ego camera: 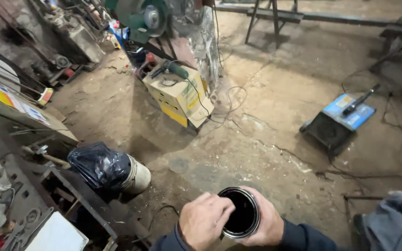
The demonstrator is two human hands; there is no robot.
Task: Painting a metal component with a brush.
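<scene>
An open round can (pixel 239 213) with a dark, black inside sits between both my hands at the bottom middle of the head view. My left hand (pixel 203 219) curls over its left rim, fingers reaching into the opening. My right hand (pixel 268 223) wraps the can's right side from behind. Both dark sleeves show at the bottom edge.
On the concrete floor stand a yellow box (pixel 178 95) with a green angle grinder (pixel 169 69) on it, a blue-topped welding machine (pixel 339 120) at the right, and a bucket with a black bag (pixel 110 167) at the left. A cluttered workbench (pixel 19 195) fills the left side. Cables trail across the floor.
</scene>
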